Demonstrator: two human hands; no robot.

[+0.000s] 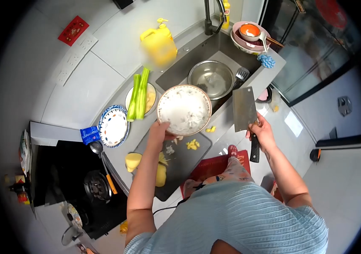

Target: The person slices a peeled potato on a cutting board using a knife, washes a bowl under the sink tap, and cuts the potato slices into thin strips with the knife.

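Apparently between cuts, the left hand [160, 131] pinches the bowl [184, 106] over the chopping board's [180, 171] far edge and, as far as the angle shows, the right hand [263, 134] clasps the cleaver [244, 108] right of the board, calling next for keeping both apart.

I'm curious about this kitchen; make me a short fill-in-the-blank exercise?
1. The left hand holds a patterned bowl.
The right hand holds a cleaver with a ____ handle.
2. The round metal basin sits in the ____.
3. The long stalks are ____ in colour.

Missing words: black; sink; green.
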